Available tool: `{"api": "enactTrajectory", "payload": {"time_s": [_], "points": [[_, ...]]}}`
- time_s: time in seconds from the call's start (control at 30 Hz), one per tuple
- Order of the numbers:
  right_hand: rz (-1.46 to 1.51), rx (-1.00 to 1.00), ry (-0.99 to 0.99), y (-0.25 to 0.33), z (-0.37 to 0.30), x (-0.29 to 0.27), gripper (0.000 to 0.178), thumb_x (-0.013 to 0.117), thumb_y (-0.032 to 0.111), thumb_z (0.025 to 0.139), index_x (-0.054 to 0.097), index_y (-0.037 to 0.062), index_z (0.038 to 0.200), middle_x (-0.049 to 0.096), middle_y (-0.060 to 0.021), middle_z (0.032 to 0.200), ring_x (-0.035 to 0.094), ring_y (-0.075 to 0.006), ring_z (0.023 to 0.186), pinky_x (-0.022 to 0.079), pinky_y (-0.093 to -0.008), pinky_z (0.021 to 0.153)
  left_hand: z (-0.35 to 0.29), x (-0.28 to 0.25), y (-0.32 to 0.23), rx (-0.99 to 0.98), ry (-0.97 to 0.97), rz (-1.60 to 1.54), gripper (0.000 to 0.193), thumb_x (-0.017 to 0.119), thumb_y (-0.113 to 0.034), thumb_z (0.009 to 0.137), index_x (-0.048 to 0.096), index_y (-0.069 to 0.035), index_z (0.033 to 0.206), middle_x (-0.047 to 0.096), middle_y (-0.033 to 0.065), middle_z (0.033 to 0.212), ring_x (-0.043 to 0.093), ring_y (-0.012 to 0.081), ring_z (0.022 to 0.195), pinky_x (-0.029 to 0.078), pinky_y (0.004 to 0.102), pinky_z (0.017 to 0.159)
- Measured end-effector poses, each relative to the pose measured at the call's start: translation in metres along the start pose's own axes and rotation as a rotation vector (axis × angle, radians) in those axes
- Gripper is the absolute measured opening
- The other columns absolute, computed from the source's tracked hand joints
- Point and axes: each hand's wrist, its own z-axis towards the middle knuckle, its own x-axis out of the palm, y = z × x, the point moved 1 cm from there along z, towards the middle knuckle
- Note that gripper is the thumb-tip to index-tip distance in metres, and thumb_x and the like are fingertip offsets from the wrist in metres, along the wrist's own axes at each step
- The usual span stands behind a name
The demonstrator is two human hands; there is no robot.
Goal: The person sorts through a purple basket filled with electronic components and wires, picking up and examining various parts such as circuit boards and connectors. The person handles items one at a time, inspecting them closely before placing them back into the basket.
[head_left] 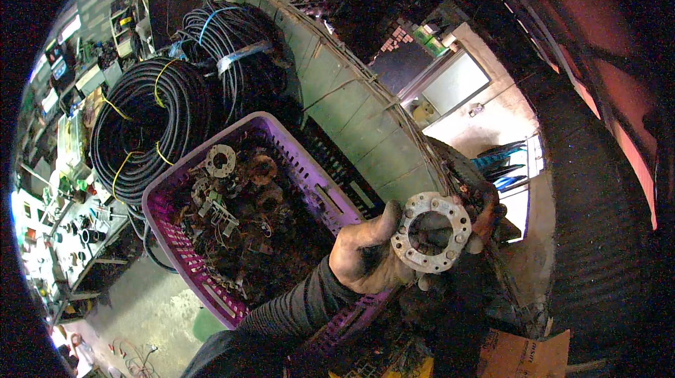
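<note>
A flat grey metal ring (430, 263), with a wide central opening and small holes around its face, is held up to the right of the purple basket. My left hand (365, 255), dirty and dark-sleeved, grips its left edge with the thumb on the near side; most of the fingers are behind it. At the ring's right edge, my right hand (485, 220) has its fingers bent against the metal, partly lost in shadow. Below and left stands the purple plastic basket (186, 253), holding dark, greasy scrap, another grey metal ring (210, 161) and a rusty brown ring (271, 167).
Behind the basket lie a black cable coil (112, 125) with yellow ties and a second cable coil (242, 33) with blue ties. A pale green panel (351, 107) runs along the far side. Cardboard (524, 353) is at lower right. A cluttered workbench (49, 237) stands left.
</note>
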Motion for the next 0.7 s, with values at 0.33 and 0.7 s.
{"api": "enactTrajectory", "payload": {"time_s": [0.33, 0.7], "points": [[-0.099, 0.019, -0.007, -0.003, 0.000, -0.003, 0.084, 0.085, 0.039, 0.085, 0.044, 0.0000, 0.146, 0.062, -0.0194, 0.139, 0.059, -0.0366, 0.128, 0.043, -0.0474, 0.113, -0.002, 0.003, 0.002, -0.039, 0.082, -0.098, 0.079, 0.062, -0.049, 0.098, 0.039, 0.004, 0.152, 0.056, 0.0324, 0.141, 0.066, 0.0389, 0.118, 0.062, 0.0426, 0.080], [-0.015, -0.259, -0.056, -0.018, 0.006, 0.002, 0.058, 0.085, 0.022, 0.086, 0.053, 0.0053, 0.132, 0.066, -0.0097, 0.113, 0.064, -0.0248, 0.102, 0.053, -0.0391, 0.094, -0.011, -0.007, 0.007, -0.032, 0.076, -0.100, 0.072, 0.064, -0.049, 0.095, 0.051, 0.004, 0.143, 0.061, 0.0283, 0.136, 0.067, 0.0405, 0.114, 0.061, 0.0459, 0.076]]}}
